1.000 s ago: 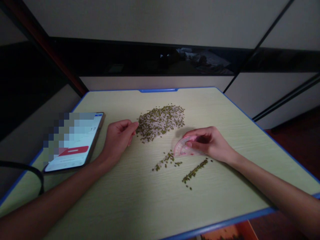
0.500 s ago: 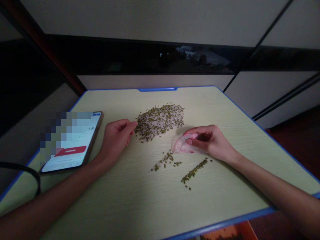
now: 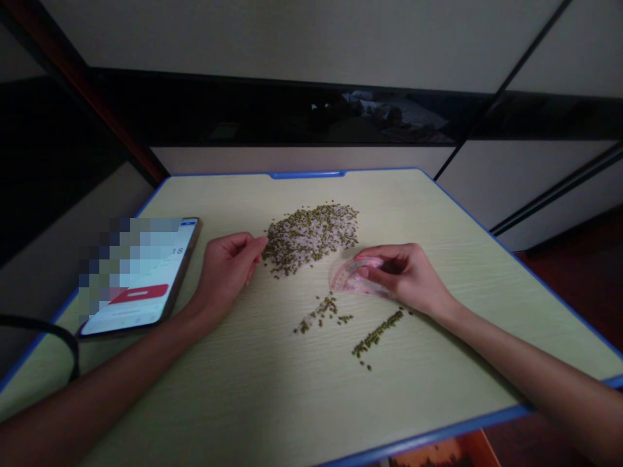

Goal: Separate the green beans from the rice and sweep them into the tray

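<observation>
Right hand (image 3: 413,275) pinches protractor (image 3: 348,277), just turned and shifted slightly toward pile (image 3: 311,237) | edge now nearer mixed grains, apart from bean strip (image 3: 377,334) | left hand (image 3: 226,266) curled closed at pile's left side; contents, if any, can't be told.

Table (image 3: 233,402): was pale, blue-edged
Left: lay lit rectangular phone (image 3: 150,266)
Middle: lay green-and-white grain heap (image 3: 311,237)
Near: lay mixed scatter (image 3: 318,314), green row (image 3: 377,334)
</observation>
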